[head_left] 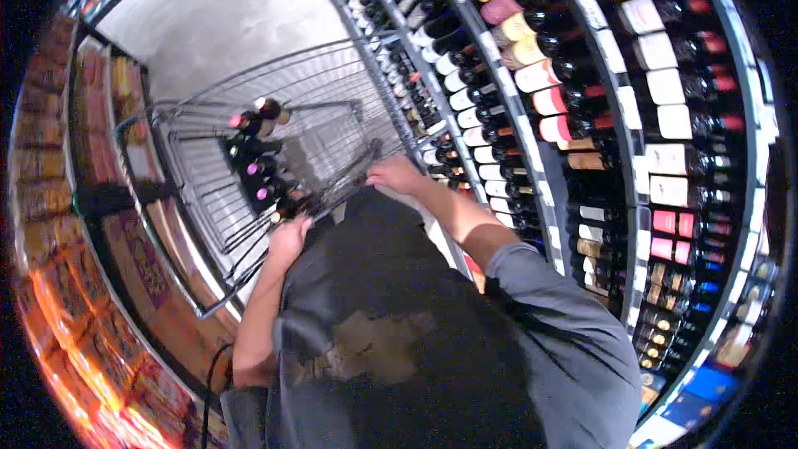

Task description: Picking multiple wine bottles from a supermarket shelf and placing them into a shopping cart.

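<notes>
A wire shopping cart (204, 162) stands just ahead of the person, slanting away to the far left, with a cluster of dark glass bottles (262, 152) in the left part of its basket, some topped with pink caps. The cart itself should be stiff and fairly heavy, its load adding weight low on one side, so it would likely roll easily but swing slowly on a turn; the sound place to hold it is the handle (339, 198), with the hands well apart for even leverage. The bottles look smooth, rigid and breakable, apt to slip if damp and to knock together where they sit close; a firm grip round the neck or body, with a palm under the base, would suit them best. They seem to have their necks up, though how far they lean is hard to judge. The left hand (288, 239) is curled over the near left end of the handle, just beside the nearest bottle, and the right hand (396, 175) is closed over its far right end; the undersides of both grips are hidden, and neither hand shows a bottle in it. White-labelled bottles (669, 87) line the shelves to the right, and orange packets (79, 316) fill the near left.
</notes>
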